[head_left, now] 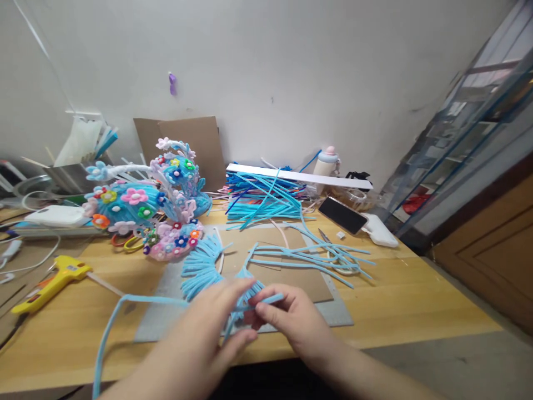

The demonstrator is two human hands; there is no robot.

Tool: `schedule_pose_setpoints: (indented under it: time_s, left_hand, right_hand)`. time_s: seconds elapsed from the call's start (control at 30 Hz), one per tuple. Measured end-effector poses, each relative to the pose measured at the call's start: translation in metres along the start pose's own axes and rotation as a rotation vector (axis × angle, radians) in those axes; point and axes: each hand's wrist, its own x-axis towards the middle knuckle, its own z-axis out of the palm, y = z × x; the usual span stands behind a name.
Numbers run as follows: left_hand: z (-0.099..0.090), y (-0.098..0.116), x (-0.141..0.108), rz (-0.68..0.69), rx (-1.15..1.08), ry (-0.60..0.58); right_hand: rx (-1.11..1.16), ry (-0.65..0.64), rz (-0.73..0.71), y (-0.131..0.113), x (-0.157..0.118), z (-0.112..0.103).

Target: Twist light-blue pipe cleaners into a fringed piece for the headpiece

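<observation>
While hands (296,316) meet at blue pipe cleaner (272,300), grey box (68,176) holds blue strips (106,143).

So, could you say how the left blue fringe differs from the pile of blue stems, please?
The left blue fringe is light blue throughout, while the pile of blue stems mixes light and dark blues. The fringe fans out in an arc; the pile's stems lie mostly straight. Both look fuzzy.

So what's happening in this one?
A person works bare-handed at a wooden table. The right hand pinches a light-blue fuzzy stem in its fingers; the left hand, blurred, is close beside it. A fan of light-blue fuzzy stems lies to the left, and a yellow glue gun farther left.
</observation>
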Motion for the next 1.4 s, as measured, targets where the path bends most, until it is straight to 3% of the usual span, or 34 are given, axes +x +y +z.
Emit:
schedule_pose_setpoints:
  time_s: [0.07,0.17,0.27,0.37,0.5,0.63,0.73,0.83,1.0,1.17,1.23,1.33,1.4]
  left_hand:
    - [0.018,0.011,-0.002,-0.045,-0.153,-0.084]
    - [0.029,0.006,-0.005,-0.134,-0.202,-0.089]
    - [0.026,-0.006,-0.007,-0.162,-0.170,-0.088]
    - [0.023,-0.009,-0.010,-0.163,-0.165,-0.076]
    - [0.026,-0.002,-0.012,-0.158,-0.193,-0.022]
    - [0.028,0.002,-0.007,-0.175,-0.281,-0.047]
    - [0.028,0.001,-0.005,-0.153,-0.384,-0.022]
    - [0.030,-0.003,-0.004,-0.243,-0.471,0.030]
    - [0.033,-0.013,0.005,-0.395,-0.664,0.070]
    - [0.024,-0.013,0.020,-0.419,-0.702,0.130]
    - [0.020,-0.009,0.024,-0.463,-0.773,0.165]
    - [0.016,-0.002,0.029,-0.576,-0.976,0.205]
    - [0.015,0.004,0.030,-0.595,-1.067,0.214]
  right_hand:
    - [-0.074,-0.068,-0.051,0.001,-0.002,0.007]
    - [-0.170,-0.085,-0.048,0.004,0.000,0.004]
    - [-0.409,0.059,-0.105,0.004,0.016,-0.023]
    - [-0.909,0.243,-0.265,0.000,0.045,-0.061]
    - [-1.410,0.145,-0.342,-0.002,0.076,-0.088]
    - [-1.573,0.036,-0.262,0.008,0.086,-0.080]
    - [-1.563,0.044,-0.219,0.012,0.090,-0.075]
    - [-1.523,0.050,-0.176,0.004,0.094,-0.077]
    - [-1.502,0.091,-0.154,-0.027,0.099,-0.087]
    - [-1.545,0.230,-0.136,-0.055,0.092,-0.078]
    - [-1.359,0.167,-0.169,-0.061,0.082,-0.064]
    - [-0.836,-0.012,-0.104,-0.060,0.057,-0.035]
    - [-0.653,-0.079,-0.108,-0.056,0.041,-0.017]
